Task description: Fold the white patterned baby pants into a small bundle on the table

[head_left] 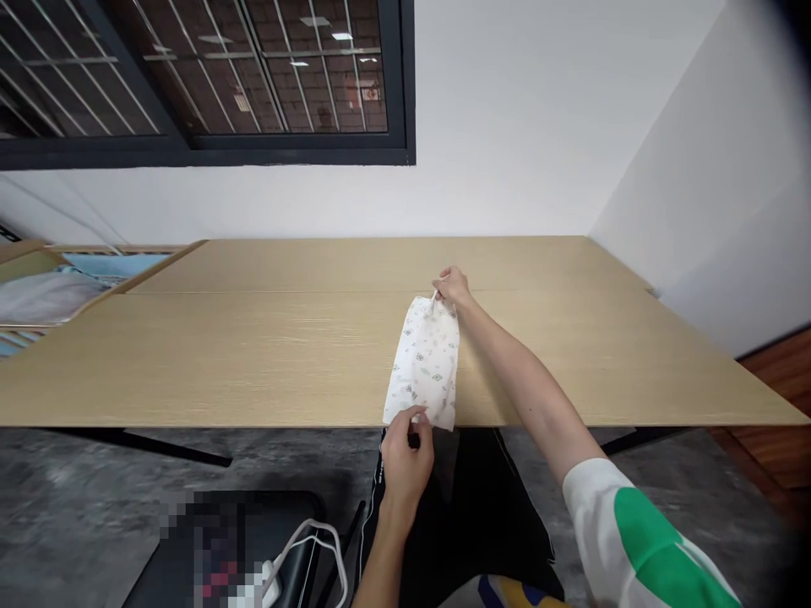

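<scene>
A white cloth piece [423, 359] with a small scattered print lies lengthwise over the front half of the table [253, 346]. I cannot tell whether it is a garment or a bag. At its far end, my right hand [452, 285] pinches a gathered bit of the fabric between closed fingers. My left hand [407, 452] is at the near end, by the table's front edge, with thumb and forefinger pressed together on the bottom hem. The cloth's near right corner reaches slightly past the edge.
Below the table on the left are a black chair seat [171, 553] and a white cable [326, 532]. A wooden crib [127, 283] with light blue bedding adjoins the table's left end. Behind are a white wall [507, 118] and a barred window [253, 76].
</scene>
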{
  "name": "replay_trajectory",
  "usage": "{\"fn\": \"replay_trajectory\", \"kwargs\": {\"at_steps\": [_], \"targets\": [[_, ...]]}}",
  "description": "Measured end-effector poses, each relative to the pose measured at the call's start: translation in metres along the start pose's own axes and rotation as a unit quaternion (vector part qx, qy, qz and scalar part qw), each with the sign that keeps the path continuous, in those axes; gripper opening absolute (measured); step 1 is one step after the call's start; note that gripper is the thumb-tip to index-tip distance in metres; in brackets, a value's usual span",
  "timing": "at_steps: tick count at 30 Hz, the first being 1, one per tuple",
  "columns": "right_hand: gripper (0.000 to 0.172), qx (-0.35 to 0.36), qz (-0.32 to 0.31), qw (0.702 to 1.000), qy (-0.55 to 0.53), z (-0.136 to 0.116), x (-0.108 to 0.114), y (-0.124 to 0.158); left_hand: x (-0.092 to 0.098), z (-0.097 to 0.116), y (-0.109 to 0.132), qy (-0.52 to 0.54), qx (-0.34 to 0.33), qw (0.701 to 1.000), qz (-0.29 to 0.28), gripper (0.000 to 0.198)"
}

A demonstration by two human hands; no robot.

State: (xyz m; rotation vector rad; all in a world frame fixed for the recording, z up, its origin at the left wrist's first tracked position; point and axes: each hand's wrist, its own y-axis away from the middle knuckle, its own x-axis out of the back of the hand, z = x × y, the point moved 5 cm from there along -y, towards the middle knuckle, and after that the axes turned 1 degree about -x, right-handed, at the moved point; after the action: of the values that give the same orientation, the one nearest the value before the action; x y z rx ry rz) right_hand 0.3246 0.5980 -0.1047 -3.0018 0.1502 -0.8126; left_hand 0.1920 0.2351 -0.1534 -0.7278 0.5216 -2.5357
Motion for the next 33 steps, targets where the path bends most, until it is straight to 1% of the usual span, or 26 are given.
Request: {"fn": "replay_trajectory", "kwargs": {"at_steps": [3, 6, 8, 10, 12, 14, 15, 17, 18, 20, 21, 23, 25, 27, 29, 31, 33], "targets": [[0.032, -0.013, -0.002, 1.0, -0.008, -0.005, -0.026, 0.009, 0.013, -0.013, -0.003, -0.066, -0.011, 0.997, 0.024, 0.02], [0.032, -0.022, -0.005, 1.0, -0.006, -0.004, -0.045, 0.014, 0.02, -0.024, -0.006, -0.123, -0.011, 0.992, 0.028, 0.019], [0.031, -0.021, -0.006, 1.0, -0.005, -0.004, -0.054, 0.016, 0.024, -0.025, -0.007, -0.155, -0.016, 0.987, 0.027, 0.019], [0.029, -0.011, -0.006, 1.0, -0.004, -0.005, -0.059, 0.021, 0.026, -0.023, -0.005, -0.195, -0.023, 0.98, 0.034, 0.019], [0.029, 0.038, -0.015, 0.999, 0.007, -0.01, -0.062, 0.032, 0.029, -0.017, 0.001, -0.24, -0.024, 0.969, 0.057, 0.018], [0.033, 0.129, -0.045, 0.99, 0.022, -0.02, -0.065, 0.055, 0.028, -0.011, 0.008, -0.27, -0.027, 0.959, 0.077, 0.021], [0.037, 0.182, -0.073, 0.98, 0.029, -0.025, -0.066, 0.072, 0.026, -0.007, 0.012, -0.274, -0.033, 0.958, 0.074, 0.024], [0.049, 0.276, -0.151, 0.948, 0.039, -0.034, -0.066, 0.115, 0.017, -0.002, 0.02, -0.264, -0.057, 0.962, 0.039, 0.029], [0.055, 0.318, -0.201, 0.925, 0.05, -0.037, -0.066, 0.14, 0.011, 0.0, 0.024, -0.258, -0.072, 0.963, 0.014, 0.032], [0.061, 0.388, -0.283, 0.873, 0.08, -0.039, -0.062, 0.188, 0.0, 0.001, 0.03, -0.257, -0.093, 0.961, -0.032, 0.039], [0.063, 0.409, -0.318, 0.85, 0.098, -0.037, -0.06, 0.21, -0.004, 0.001, 0.033, -0.264, -0.096, 0.959, -0.043, 0.041], [0.067, 0.44, -0.363, 0.812, 0.124, -0.029, -0.055, 0.243, -0.009, -0.003, 0.038, -0.293, -0.092, 0.95, -0.05, 0.039], [0.069, 0.468, -0.376, 0.788, 0.14, -0.017, -0.053, 0.262, -0.012, -0.008, 0.041, -0.326, -0.086, 0.94, -0.053, 0.032], [0.069, 0.499, -0.363, 0.773, 0.152, -0.004, -0.054, 0.267, -0.014, -0.012, 0.044, -0.349, -0.092, 0.931, -0.059, 0.03], [0.069, 0.521, -0.339, 0.764, 0.17, 0.009, -0.057, 0.259, -0.016, -0.014, 0.046, -0.36, -0.1, 0.926, -0.06, 0.034], [0.066, 0.524, -0.319, 0.765, 0.193, 0.019, -0.061, 0.243, -0.017, -0.015, 0.047, -0.365, -0.105, 0.923, -0.062, 0.04], [0.063, 0.506, -0.308, 0.775, 0.22, 0.026, -0.066, 0.221, -0.018, -0.015, 0.047, -0.367, -0.109, 0.921, -0.069, 0.044]]}}
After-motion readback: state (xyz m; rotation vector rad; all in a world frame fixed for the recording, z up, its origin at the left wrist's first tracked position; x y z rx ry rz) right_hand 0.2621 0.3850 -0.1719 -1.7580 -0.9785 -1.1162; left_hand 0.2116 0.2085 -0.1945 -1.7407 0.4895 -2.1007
